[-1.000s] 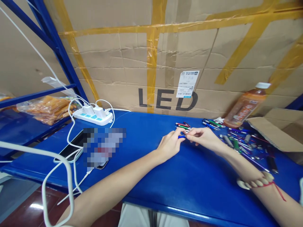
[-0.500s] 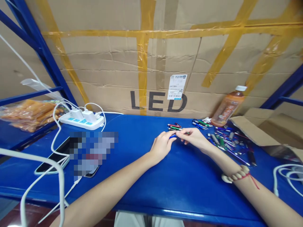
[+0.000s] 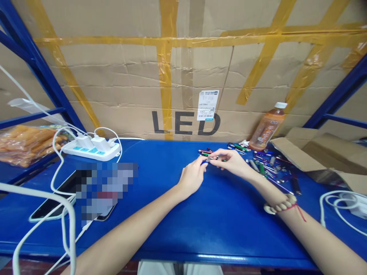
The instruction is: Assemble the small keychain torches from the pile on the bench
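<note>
Above the middle of the blue table (image 3: 177, 225), my two hands meet fingertip to fingertip. My left hand (image 3: 191, 175) is closed around a small blue pen-like tube (image 3: 204, 162), of which only a short length shows. Thumb and fingers of my right hand (image 3: 231, 162) pinch at the tube's silver end (image 3: 209, 158); whether that end is a separate piece I cannot tell. Just behind the fingers lie red and green pen-like tubes (image 3: 204, 152), partly covered by my hands. More blue and green ones (image 3: 239, 148) rest a little farther right.
Loose tubes and small metal parts (image 3: 271, 168) are scattered right of my hands, near an orange drink bottle (image 3: 267, 128) and an open carton (image 3: 298, 152). At left are a white power strip (image 3: 91, 151), cables and a phone (image 3: 57, 198). A large cardboard box (image 3: 129, 84) stands behind.
The view has turned slightly right, so everything sits farther left. My fingers have shifted a little on the blue tube, and its silver end now shows between them.
</note>
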Motion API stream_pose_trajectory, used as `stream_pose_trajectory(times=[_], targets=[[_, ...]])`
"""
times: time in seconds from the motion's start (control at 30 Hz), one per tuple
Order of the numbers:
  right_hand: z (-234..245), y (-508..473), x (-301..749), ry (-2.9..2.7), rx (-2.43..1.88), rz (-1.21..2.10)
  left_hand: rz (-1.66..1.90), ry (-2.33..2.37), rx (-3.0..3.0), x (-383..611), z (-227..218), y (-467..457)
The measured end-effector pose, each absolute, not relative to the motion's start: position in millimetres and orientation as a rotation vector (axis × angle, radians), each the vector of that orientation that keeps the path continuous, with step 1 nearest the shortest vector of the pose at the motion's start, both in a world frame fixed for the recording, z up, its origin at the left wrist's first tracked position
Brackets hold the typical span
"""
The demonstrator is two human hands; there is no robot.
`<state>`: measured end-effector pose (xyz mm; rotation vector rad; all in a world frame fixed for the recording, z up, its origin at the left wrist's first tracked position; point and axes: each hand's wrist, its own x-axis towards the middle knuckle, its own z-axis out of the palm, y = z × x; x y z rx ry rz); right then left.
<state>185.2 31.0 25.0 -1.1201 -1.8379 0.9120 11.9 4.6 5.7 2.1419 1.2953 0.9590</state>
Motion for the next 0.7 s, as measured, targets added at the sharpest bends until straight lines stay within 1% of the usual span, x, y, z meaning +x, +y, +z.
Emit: stream_pose_trajectory(times=[0.13, 0.23, 0.47, 0.7], targets=[[23, 34, 187, -1.873, -0.973, 0.827, 0.943, 1.279, 2.159, 12, 5, 6], [26, 32, 186, -1.897, -0.945, 0.778, 0.946, 1.256, 2.190, 11, 4, 6], [32, 29, 187, -1.899, -0.928, 0.890, 0.923, 1.215, 2.249, 10, 6, 4], [38, 26, 192, -2.041, -0.869, 0.783, 0.867, 1.130, 2.303, 10, 1, 6]])
